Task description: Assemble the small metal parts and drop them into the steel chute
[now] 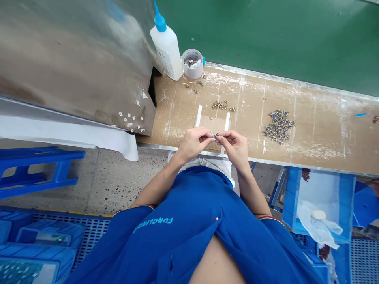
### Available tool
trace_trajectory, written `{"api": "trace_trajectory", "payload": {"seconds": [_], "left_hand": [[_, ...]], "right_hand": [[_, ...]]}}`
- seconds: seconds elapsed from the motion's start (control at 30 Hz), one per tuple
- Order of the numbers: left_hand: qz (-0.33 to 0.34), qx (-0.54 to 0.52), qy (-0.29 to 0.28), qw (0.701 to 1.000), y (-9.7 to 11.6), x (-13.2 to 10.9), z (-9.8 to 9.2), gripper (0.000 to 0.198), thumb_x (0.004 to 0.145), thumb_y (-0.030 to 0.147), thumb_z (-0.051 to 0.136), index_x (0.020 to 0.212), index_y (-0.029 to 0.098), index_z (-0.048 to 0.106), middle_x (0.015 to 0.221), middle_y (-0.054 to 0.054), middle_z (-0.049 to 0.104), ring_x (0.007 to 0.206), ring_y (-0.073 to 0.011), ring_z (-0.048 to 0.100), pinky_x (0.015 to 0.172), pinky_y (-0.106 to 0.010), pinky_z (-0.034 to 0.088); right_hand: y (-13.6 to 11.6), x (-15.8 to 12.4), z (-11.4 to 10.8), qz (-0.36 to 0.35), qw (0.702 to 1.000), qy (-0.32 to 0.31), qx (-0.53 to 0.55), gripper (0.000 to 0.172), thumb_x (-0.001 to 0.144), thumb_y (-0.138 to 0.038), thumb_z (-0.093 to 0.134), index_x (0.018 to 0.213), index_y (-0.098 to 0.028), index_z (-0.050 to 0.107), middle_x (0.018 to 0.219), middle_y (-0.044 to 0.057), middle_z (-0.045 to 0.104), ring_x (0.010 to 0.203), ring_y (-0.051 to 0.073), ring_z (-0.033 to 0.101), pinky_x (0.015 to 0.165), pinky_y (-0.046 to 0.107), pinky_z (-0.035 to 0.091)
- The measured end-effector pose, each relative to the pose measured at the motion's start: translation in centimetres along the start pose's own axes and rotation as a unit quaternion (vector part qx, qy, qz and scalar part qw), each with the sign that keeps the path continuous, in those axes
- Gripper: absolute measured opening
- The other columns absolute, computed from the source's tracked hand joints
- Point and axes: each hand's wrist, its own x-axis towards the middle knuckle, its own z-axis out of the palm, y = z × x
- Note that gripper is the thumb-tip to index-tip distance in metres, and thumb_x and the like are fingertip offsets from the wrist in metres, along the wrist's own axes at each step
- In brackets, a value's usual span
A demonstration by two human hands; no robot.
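The left hand (193, 144) and right hand (233, 148) were together, clamped on a small brass-and-blue part (214, 136) just above the near edge of the cardboard-covered surface (321, 136). A close, steady pinch gave fine control; a heap of similar parts (278, 126) lay right.

Single view: head-worn camera, set at the wearer's own head and pitched forward and steeply down. Wide field. The wearer's blue shirt (189, 225) fills the lower frame, seen from directly above and nearest the lens. The left hand (192, 144) and right hand (233, 148) meet just above frame centre at close range, with the small brass part (215, 135) between them. The workbench (319, 134) crosses the frame beyond them, the green panel (266, 35) at top, the concrete floor (118, 185) visible lower left.
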Motion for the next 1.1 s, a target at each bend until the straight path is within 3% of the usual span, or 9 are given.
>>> {"api": "trace_trajectory", "payload": {"seconds": [0.2, 0.47, 0.6, 0.8, 0.93, 1.1], "left_hand": [[0.003, 0.018, -0.015, 1.0, 0.0, 0.1, -0.1, 0.029, 0.092, 0.038, 0.067, 0.074, 0.015, 0.067, 0.07, -0.003, 0.066, 0.063, -0.0123, 0.055, 0.061, -0.024, 0.042], [0.06, 0.067, -0.052, 0.995, 0.8, 0.5, -1.0, 0.02, 0.093, 0.022, 0.061, 0.075, 0.016, 0.066, 0.071, -0.002, 0.064, 0.067, -0.0138, 0.057, 0.065, -0.026, 0.043], [0.049, 0.088, -0.06, 0.993, 1.9, 0.5, -1.5, 0.018, 0.092, 0.019, 0.06, 0.074, 0.016, 0.065, 0.07, -0.001, 0.063, 0.065, -0.0137, 0.055, 0.063, -0.026, 0.041], [0.02, 0.092, -0.089, 0.992, 2.9, 0.3, -2.1, 0.019, 0.085, 0.015, 0.06, 0.066, 0.017, 0.06, 0.065, 0.0, 0.061, 0.062, -0.013, 0.054, 0.059, -0.025, 0.037], [-0.004, 0.069, -0.092, 0.993, 2.9, 0.5, -2.6, 0.021, 0.085, 0.022, 0.061, 0.064, 0.017, 0.062, 0.061, 0.001, 0.062, 0.057, -0.0123, 0.056, 0.056, -0.023, 0.039], [-0.009, 0.052, -0.061, 0.997, 2.9, 1.2, -3.1, 0.028, 0.086, 0.042, 0.06, 0.074, 0.019, 0.072, 0.068, -0.002, 0.071, 0.06, -0.0146, 0.064, 0.059, -0.022, 0.048]], "right_hand": [[-0.3, -0.2, -0.2, -0.008, 0.999, -0.013, -0.029, 0.035, 0.078, -0.055, 0.079, 0.085, -0.022, 0.07, 0.077, 0.002, 0.072, 0.073, 0.017, 0.071, 0.074, 0.034, 0.062], [-1.2, -0.1, -1.0, -0.053, 0.991, -0.074, -0.095, 0.028, 0.086, -0.047, 0.073, 0.077, -0.022, 0.065, 0.076, 0.002, 0.067, 0.071, 0.016, 0.065, 0.07, 0.032, 0.054], [-1.4, -0.2, -1.0, -0.07, 0.989, -0.097, -0.089, 0.026, 0.089, -0.044, 0.069, 0.075, -0.023, 0.061, 0.074, 0.0, 0.064, 0.068, 0.015, 0.061, 0.069, 0.031, 0.051], [-1.1, -0.9, -0.2, -0.132, 0.976, -0.075, -0.154, 0.014, 0.091, -0.025, 0.06, 0.077, -0.023, 0.059, 0.074, 0.001, 0.064, 0.069, 0.015, 0.059, 0.068, 0.029, 0.048], [-1.3, -0.8, 0.1, -0.142, 0.971, -0.087, -0.17, 0.017, 0.093, -0.023, 0.056, 0.076, -0.021, 0.059, 0.076, 0.002, 0.065, 0.072, 0.015, 0.06, 0.07, 0.027, 0.048], [-1.6, -0.3, 0.3, -0.102, 0.988, -0.057, -0.098, 0.011, 0.09, -0.024, 0.064, 0.082, -0.018, 0.065, 0.079, 0.002, 0.071, 0.074, 0.013, 0.065, 0.07, 0.025, 0.05]]}}
